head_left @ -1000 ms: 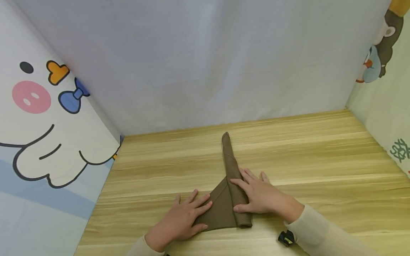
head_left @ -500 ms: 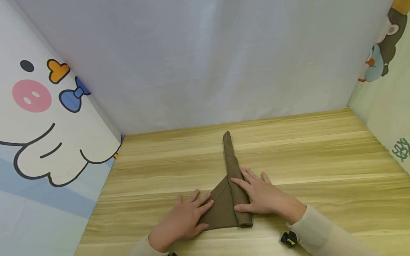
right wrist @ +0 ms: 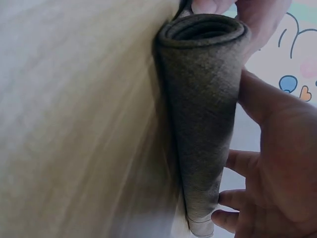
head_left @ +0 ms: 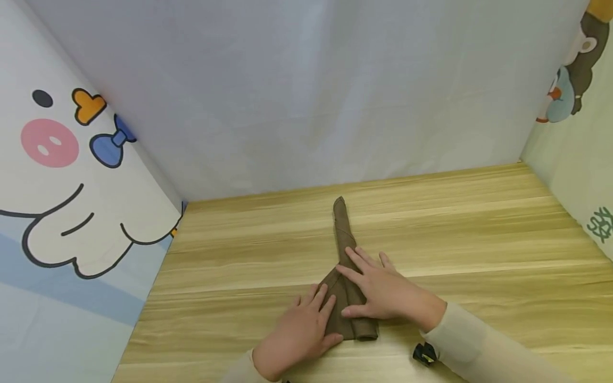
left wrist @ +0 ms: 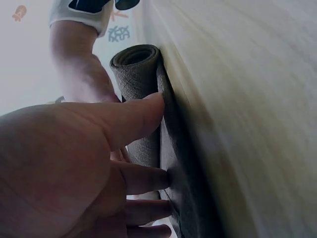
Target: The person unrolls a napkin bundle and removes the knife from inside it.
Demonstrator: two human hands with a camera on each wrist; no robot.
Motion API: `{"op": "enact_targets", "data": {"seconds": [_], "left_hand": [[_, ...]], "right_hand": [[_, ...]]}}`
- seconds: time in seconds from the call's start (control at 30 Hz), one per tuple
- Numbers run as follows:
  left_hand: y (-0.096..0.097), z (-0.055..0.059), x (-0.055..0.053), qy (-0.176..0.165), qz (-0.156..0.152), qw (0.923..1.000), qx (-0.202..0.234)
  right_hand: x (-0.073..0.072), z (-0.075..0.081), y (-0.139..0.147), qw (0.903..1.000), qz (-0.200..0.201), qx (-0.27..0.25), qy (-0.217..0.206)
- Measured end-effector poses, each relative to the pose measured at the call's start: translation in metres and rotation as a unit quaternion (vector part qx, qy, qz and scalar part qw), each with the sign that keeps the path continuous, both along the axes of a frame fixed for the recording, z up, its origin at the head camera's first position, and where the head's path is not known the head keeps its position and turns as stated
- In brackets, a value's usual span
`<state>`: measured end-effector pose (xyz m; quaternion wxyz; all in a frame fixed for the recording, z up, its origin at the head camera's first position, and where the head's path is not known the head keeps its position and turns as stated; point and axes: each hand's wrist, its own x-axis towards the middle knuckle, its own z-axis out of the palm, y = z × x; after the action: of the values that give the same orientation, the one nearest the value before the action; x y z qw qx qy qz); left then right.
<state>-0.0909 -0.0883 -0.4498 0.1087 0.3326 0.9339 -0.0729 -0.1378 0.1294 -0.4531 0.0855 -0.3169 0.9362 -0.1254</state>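
Brown cloth on the wood table, below and between the hands; part flat, part wound into a roll along its right side. Roll tapers: thin tip points to the back wall, wide end faces the person (wound layers visible in the right wrist view). Left hand: fingers straight, slightly spread, resting on the flat part just left of the roll. Right hand: fingers extended and spread, laid across the roll, thumb and index tips at its left edge. Neither pinches. Pale sleeves on both arms; small black device beside the right cuff. Left panel bears a white cartoon figure.
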Motion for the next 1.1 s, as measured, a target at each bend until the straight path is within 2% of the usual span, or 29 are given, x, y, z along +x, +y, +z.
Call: {"op": "enact_targets", "data": {"seconds": [0.33,0.5,0.73,1.1], "left_hand": [[0.000,-0.001,-0.003,0.011,0.018,0.9997,-0.012],[-0.007,-0.004,-0.012,0.011,0.034,0.9993,-0.001],[-0.018,-0.004,-0.023,-0.006,0.068,0.9976,0.014],[-0.020,-0.006,-0.024,-0.015,0.078,0.9967,0.013]], "right_hand": [[-0.004,-0.006,-0.004,0.9999,-0.003,0.011,-0.009],[-0.013,-0.006,-0.013,0.9998,-0.008,0.018,-0.009],[-0.025,-0.007,-0.025,0.9991,-0.022,0.030,-0.018],[-0.026,-0.007,-0.022,0.9982,-0.031,0.040,-0.033]]}}
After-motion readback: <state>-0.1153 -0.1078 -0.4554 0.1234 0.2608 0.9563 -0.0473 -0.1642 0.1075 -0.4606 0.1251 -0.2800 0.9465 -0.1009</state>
